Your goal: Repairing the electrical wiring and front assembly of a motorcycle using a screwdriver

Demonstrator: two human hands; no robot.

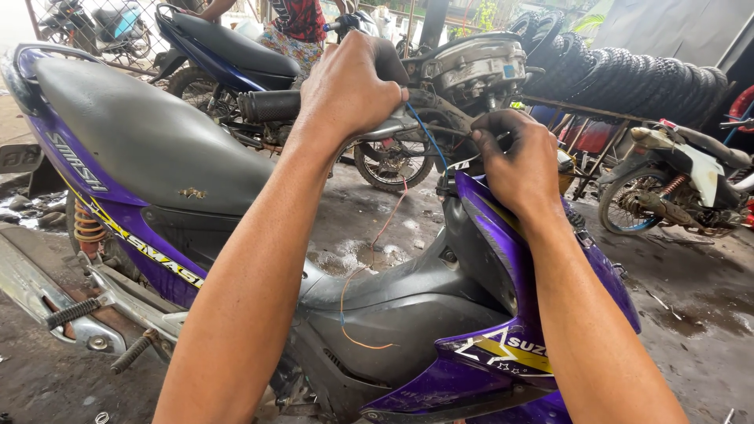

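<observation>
Purple plastic fairing lay nearest. Above it, my left hand wrapped the bare metal handlebar. My right hand pinched thin blue wire; wiring work seemingly underway, needing steady fingers.

Both hands work in a crowded spot at the scooter's steering head. The left hand closes over the handlebar, with the grip just beside it and the gauge housing close ahead. The right hand pinches among wires, hemmed by the purple fairing below. A loose orange wire dangles across the open gap between seat and fairing. Stacked tyres stand well apart.
</observation>
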